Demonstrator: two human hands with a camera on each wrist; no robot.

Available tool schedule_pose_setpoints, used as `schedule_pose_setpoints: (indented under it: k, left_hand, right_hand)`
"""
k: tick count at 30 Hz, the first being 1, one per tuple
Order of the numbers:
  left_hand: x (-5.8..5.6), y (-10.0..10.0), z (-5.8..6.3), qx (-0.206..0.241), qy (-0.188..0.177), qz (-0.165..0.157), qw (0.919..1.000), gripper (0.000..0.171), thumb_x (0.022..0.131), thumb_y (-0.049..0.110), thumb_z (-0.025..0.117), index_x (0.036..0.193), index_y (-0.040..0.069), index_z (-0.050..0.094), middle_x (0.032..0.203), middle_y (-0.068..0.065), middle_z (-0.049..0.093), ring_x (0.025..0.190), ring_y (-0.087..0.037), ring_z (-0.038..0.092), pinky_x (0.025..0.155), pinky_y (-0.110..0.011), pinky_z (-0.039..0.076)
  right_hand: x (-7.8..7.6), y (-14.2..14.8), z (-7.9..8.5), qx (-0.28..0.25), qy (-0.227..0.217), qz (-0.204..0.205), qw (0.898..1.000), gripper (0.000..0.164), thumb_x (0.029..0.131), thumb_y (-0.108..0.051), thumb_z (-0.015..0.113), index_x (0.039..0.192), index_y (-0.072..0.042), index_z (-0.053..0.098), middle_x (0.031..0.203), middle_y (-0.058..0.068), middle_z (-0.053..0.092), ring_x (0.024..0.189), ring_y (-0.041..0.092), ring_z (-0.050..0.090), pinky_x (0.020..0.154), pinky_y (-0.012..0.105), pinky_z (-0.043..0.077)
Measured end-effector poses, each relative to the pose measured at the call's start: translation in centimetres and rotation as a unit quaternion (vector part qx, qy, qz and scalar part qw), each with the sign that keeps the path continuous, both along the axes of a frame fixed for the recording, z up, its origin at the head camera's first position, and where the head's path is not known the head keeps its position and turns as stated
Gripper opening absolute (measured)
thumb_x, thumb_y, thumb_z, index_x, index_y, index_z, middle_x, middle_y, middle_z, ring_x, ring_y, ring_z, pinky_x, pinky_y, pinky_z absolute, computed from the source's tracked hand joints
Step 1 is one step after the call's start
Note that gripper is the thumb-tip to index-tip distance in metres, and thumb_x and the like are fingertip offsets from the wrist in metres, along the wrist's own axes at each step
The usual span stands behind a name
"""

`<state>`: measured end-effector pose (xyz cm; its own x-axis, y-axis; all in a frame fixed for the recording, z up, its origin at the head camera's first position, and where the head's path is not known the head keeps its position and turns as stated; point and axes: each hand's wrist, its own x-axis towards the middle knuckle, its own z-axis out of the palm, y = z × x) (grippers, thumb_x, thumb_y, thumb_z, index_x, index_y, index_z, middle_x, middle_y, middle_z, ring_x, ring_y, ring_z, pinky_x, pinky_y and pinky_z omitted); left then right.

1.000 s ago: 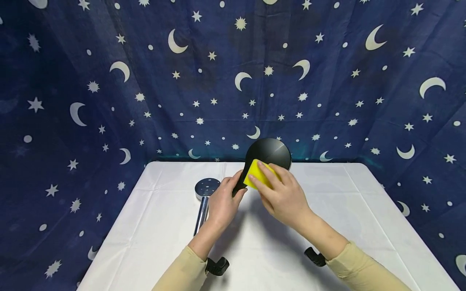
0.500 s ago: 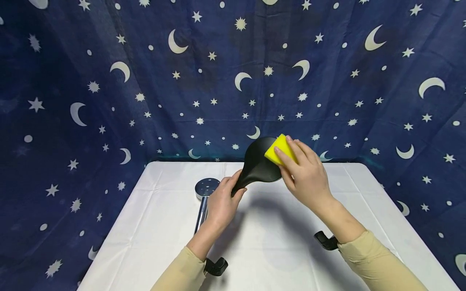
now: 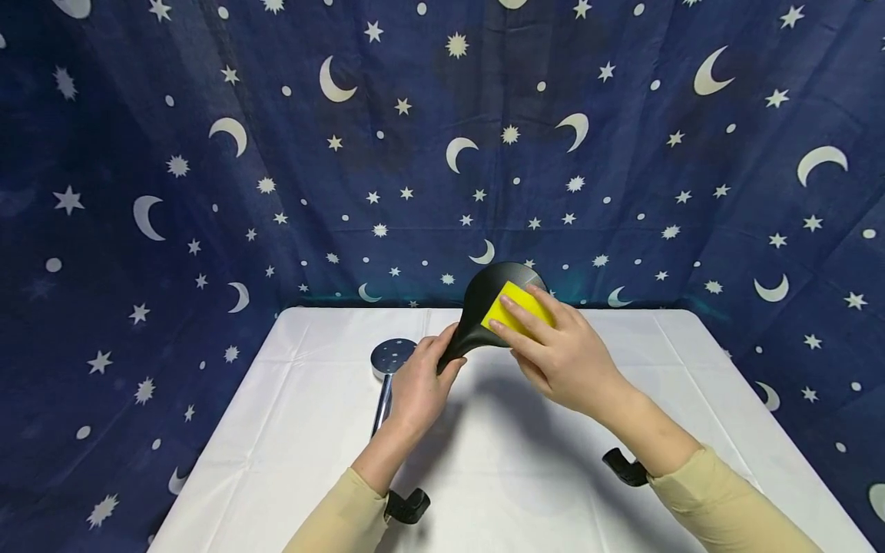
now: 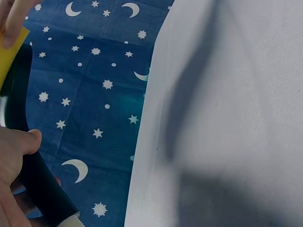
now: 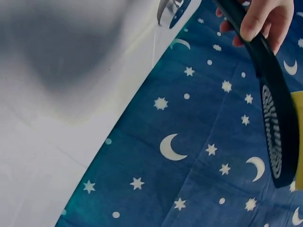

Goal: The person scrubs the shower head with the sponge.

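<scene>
**Closely together: one black shower head (image 3: pixel 484 296) and one yellow sponge (image 3: pixel 522 295)**

Two hands are at work above one white counter (image 3: pixel 318 430). The left hand (image 3: pixel 423 384) is closed round the handle of the black shower head, its thumb along the near side and its fingers wrapped behind. The shower head is tilted, its round end beyond the left hand's fingers and just ahead of the right hand (image 3: pixel 570 357). That hand grips the sponge, its fingers laid across it and little gap left; its thumb is hidden. The sponge lies against the smooth back of the round end, under the right hand's fingertips. In the right wrist view, the one nozzle face (image 5: pixel 272 130) points away from the sponge, with pale nozzles too blurred to count.

A second shower head, one chrome shower head (image 3: pixel 392 357), rests on the counter just beside the left hand, on its outer side, its handle partly covered by that hand and wrist.

Two beige sleeves (image 3: pixel 733 499) end behind the hands, one on each arm, and two black wrist mounts (image 3: pixel 408 507) show near the cuffs. Beyond both hands hangs one dark blue cloth (image 3: pixel 408 165) with many pale moons, stars and dots.
</scene>
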<state>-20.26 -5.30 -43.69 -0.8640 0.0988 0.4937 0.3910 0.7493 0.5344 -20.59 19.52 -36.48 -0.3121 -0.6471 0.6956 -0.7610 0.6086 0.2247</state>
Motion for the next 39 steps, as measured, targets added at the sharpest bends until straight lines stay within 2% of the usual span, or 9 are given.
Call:
schedule_pose_setpoints:
  k: [5,12,17,23,26,30,34,36,39]
  left_hand:
    - [0.0,-0.1,-0.1,0.000,-0.003,0.001,1.0000,0.058,0.095,0.037,0.074,0.149,0.037,0.053,0.118,0.002,0.067,0.096,-0.019,0.069,0.064,-0.039,0.053]
    - [-0.1,-0.2,-0.1,0.017,-0.010,-0.002,0.9998,0.058,0.095,0.037,0.074,0.149,0.037,0.053,0.122,0.002,0.067,0.102,-0.019,0.069,0.066,-0.041,0.053]
    - [-0.1,-0.3,-0.1,0.015,-0.012,0.001,0.9998,0.058,0.095,0.037,0.074,0.149,0.039,0.052,0.122,0.003,0.067,0.103,-0.019,0.069,0.067,-0.041,0.053]
    - [0.0,-0.3,-0.1,0.017,-0.016,-0.004,0.9997,0.059,0.096,0.037,0.074,0.150,0.037,0.052,0.120,0.002,0.067,0.098,-0.019,0.068,0.066,-0.038,0.052]
    - [0.0,-0.3,-0.1,0.021,-0.018,-0.004,0.9996,0.059,0.096,0.037,0.074,0.150,0.037,0.052,0.120,0.002,0.067,0.098,-0.019,0.068,0.067,-0.038,0.053]
    - [0.2,-0.4,0.0,0.034,-0.030,0.002,0.9990,0.058,0.095,0.038,0.074,0.149,0.037,0.053,0.120,0.002,0.067,0.099,-0.019,0.067,0.070,-0.042,0.053]
    - [0.5,-0.4,-0.1,0.072,-0.070,-0.010,0.9949,0.057,0.095,0.041,0.073,0.148,0.040,0.053,0.118,0.004,0.067,0.095,-0.018,0.063,0.074,-0.041,0.051]
    - [0.6,-0.3,-0.1,0.100,-0.098,-0.025,0.9898,0.056,0.096,0.042,0.073,0.148,0.042,0.052,0.118,0.005,0.066,0.095,-0.016,0.061,0.077,-0.039,0.051]
    - [0.5,-0.2,0.1,0.156,-0.138,-0.056,0.9766,0.055,0.096,0.042,0.073,0.147,0.042,0.053,0.121,0.004,0.066,0.097,-0.014,0.063,0.076,-0.035,0.053]
  right_hand:
    - [0.0,0.6,0.7,0.038,-0.008,-0.023,0.999,0.056,0.089,-0.012,0.061,0.144,-0.023,0.061,0.152,0.012,0.051,0.134,0.051,0.046,0.094,0.064,0.049]
    - [-0.9,2.3,2.2,-0.050,-0.051,-0.081,0.994,0.052,0.091,-0.010,0.062,0.141,-0.025,0.064,0.155,0.013,0.047,0.132,0.050,0.045,0.086,0.068,0.048]
    - [-0.3,1.6,1.7,-0.047,-0.060,-0.054,0.996,0.051,0.088,-0.012,0.067,0.139,-0.024,0.066,0.153,0.014,0.049,0.132,0.051,0.045,0.084,0.068,0.048]
    - [1.3,-0.4,0.2,0.043,-0.035,-0.013,0.998,0.062,0.081,-0.009,0.079,0.139,-0.026,0.065,0.151,0.012,0.052,0.133,0.047,0.047,0.093,0.062,0.049]
    - [1.5,-0.5,0.2,0.054,-0.024,-0.011,0.998,0.066,0.078,-0.006,0.080,0.140,-0.025,0.065,0.151,0.011,0.052,0.134,0.047,0.047,0.101,0.060,0.046]
    - [0.5,0.5,1.2,-0.023,-0.032,-0.037,0.999,0.055,0.084,-0.005,0.071,0.136,-0.023,0.068,0.150,0.012,0.053,0.133,0.047,0.047,0.099,0.063,0.045]
    - [-0.4,1.3,2.3,-0.134,-0.086,-0.069,0.985,0.047,0.090,-0.005,0.068,0.135,-0.020,0.069,0.150,0.011,0.053,0.134,0.043,0.046,0.098,0.064,0.043]
    - [-0.5,1.2,2.5,-0.161,-0.100,-0.067,0.980,0.047,0.090,-0.004,0.070,0.135,-0.018,0.069,0.150,0.011,0.053,0.135,0.041,0.046,0.099,0.063,0.043]
    - [-0.4,0.5,2.4,-0.154,-0.077,-0.042,0.984,0.043,0.092,-0.007,0.067,0.134,-0.017,0.070,0.150,0.013,0.053,0.134,0.044,0.046,0.101,0.063,0.043]
